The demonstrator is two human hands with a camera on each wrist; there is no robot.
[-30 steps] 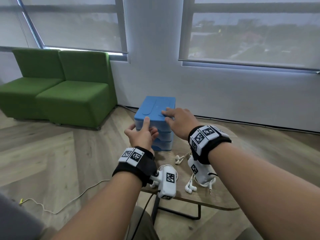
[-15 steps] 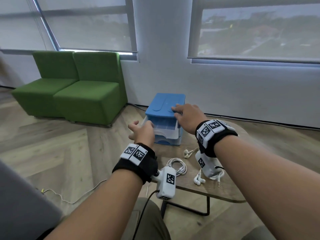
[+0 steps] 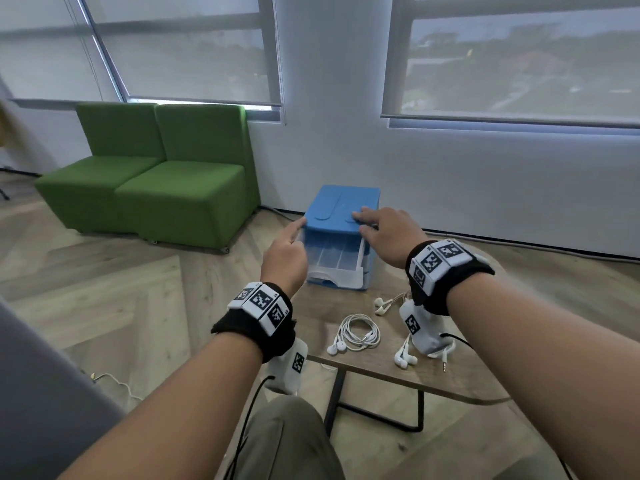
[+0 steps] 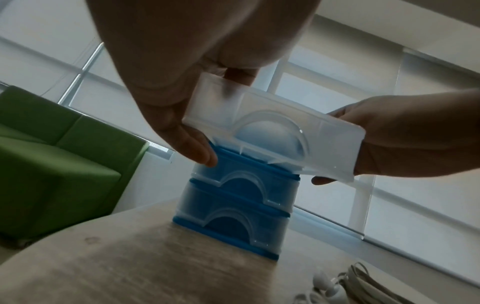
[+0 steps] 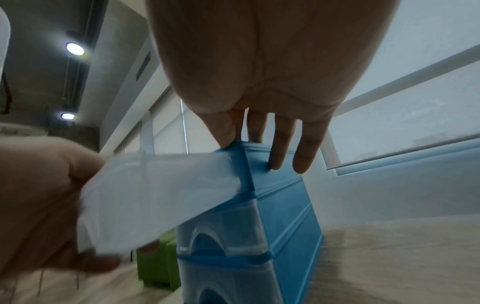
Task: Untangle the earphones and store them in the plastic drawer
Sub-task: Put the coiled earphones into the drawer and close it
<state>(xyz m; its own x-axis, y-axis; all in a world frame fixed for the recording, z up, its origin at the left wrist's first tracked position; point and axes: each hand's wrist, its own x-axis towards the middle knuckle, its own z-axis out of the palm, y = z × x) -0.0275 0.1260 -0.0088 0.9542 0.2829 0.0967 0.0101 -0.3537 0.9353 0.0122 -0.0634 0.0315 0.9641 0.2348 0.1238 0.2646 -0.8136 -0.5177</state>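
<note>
A blue plastic drawer unit (image 3: 343,206) stands on the far part of the small wooden table (image 3: 467,382). Its translucent top drawer (image 3: 332,258) is pulled out toward me and looks empty. My left hand (image 3: 284,254) pinches the left end of that drawer's front (image 4: 280,131), thumb in front and fingers behind. My right hand (image 3: 388,233) presses flat on the unit's top, its fingers (image 5: 283,148) reaching over the edge. Three white earphone sets lie on the table nearer me: a coiled one (image 3: 356,332), one (image 3: 386,302) by my right wrist, one (image 3: 404,356) near the front edge.
The two lower drawers (image 4: 241,205) are shut. A green sofa (image 3: 156,174) stands on the wood floor to the left, against the wall. A thin cable (image 3: 114,384) trails on the floor at the lower left. The table's front edge is close to my knees.
The top drawer was closed a second ago; my left hand has pulled it out toward me. My right hand has stayed on the unit's top.
</note>
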